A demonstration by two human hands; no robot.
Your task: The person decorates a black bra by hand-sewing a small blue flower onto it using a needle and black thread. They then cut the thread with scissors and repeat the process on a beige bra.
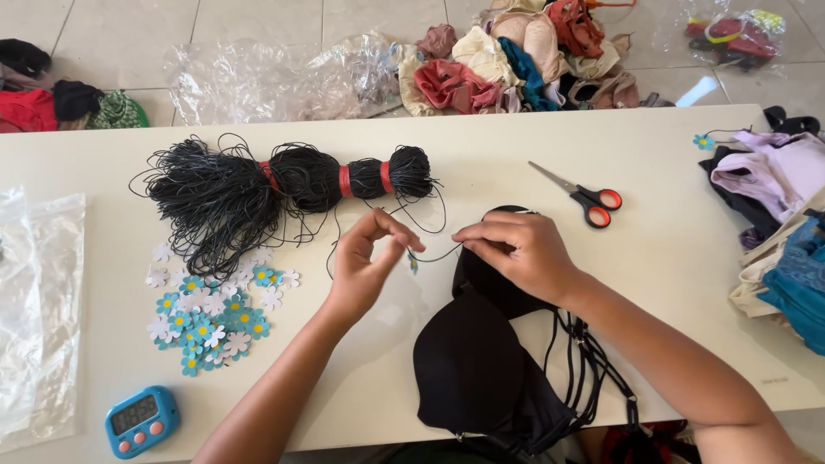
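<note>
My left hand (368,262) pinches a thin black cord (434,256) with a small blue flower tag (413,264) hanging from it. My right hand (514,249) pinches the same cord's other end, resting on a black bra (481,361) that lies on the white table (481,163). A thick bundle of black cord (284,185), bound with red bands, lies just beyond my left hand. A heap of blue and white paper flowers (210,309) sits left of my left forearm.
Red-handled scissors (584,199) lie right of my hands. A blue timer (142,419) sits at the front left, clear plastic bags (39,318) at the left edge. Folded garments (778,223) pile at the right edge. More clothing (516,56) and plastic wrap (284,82) lie on the floor beyond.
</note>
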